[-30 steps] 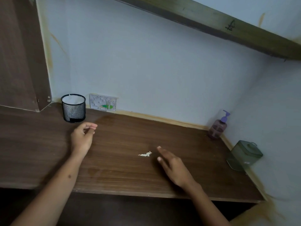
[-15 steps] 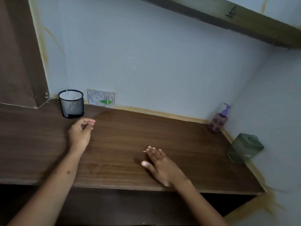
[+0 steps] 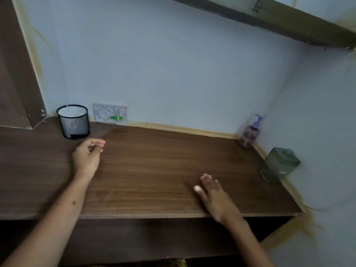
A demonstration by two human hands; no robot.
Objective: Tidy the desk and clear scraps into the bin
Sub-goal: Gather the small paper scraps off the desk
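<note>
Your right hand (image 3: 212, 195) is lying flat near the front edge of the desk (image 3: 154, 170), palm down. Its fingers (image 3: 209, 180) are stretched out straight and close together, and the thumb is sticking out to the left. It is touching the wood, and it is not gripping anything that I can see. No scrap is showing beside it; if one is lying under your palm, I cannot tell.

Your left hand (image 3: 86, 158) is sitting farther back on the left side of the desk. Its fingers are curling in loosely, with the fingertips (image 3: 100, 144) coming close to the thumb. I cannot tell if it is pinching something tiny.

Just behind your left hand, the small black mesh bin (image 3: 74, 123) is standing upright, close to your fingertips but not touching them. It is showing white inside.

Behind the bin, a white card (image 3: 110, 113) with a green mark is leaning on the wall. Any writing on it is too blurry to read.

Far on the right, a green box (image 3: 279, 164) is sitting by the side wall. Its little label is too small to read. A purple pump bottle (image 3: 250, 134) is standing in the back corner.
</note>
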